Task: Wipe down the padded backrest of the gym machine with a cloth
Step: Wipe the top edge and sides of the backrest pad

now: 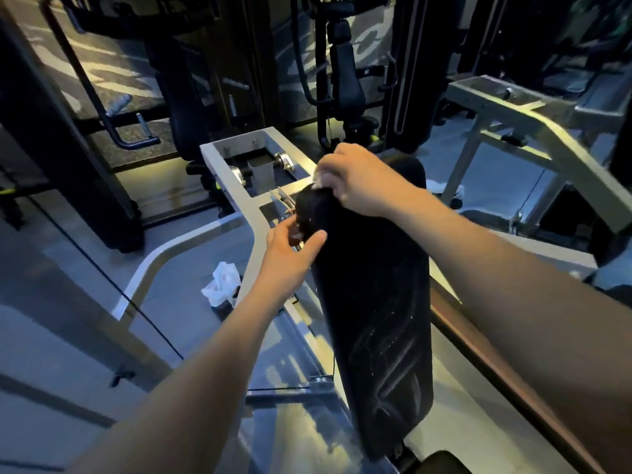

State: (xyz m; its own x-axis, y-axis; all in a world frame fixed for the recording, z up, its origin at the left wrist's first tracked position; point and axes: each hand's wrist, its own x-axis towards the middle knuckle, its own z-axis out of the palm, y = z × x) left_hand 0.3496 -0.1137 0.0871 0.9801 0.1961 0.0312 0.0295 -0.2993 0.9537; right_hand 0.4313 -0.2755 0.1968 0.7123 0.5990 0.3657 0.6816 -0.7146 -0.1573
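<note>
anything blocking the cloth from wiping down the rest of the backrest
Nothing visible does. The right hand holds the cloth at the top of the backrest, whose face below is bare; the left hand only grips its left edge.

A gym: steel machine frames [253, 206], cables, padded backrest [372, 302], dark weight stations

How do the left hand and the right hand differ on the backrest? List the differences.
The right hand grips a white cloth; the left hand holds none. The right hand sits at the top end of the black backrest; the left hand is lower, on its left edge. The left hand wraps that edge, thumb on the front; the right hand bunches over the cloth. Both touch the backrest near its top.
</note>
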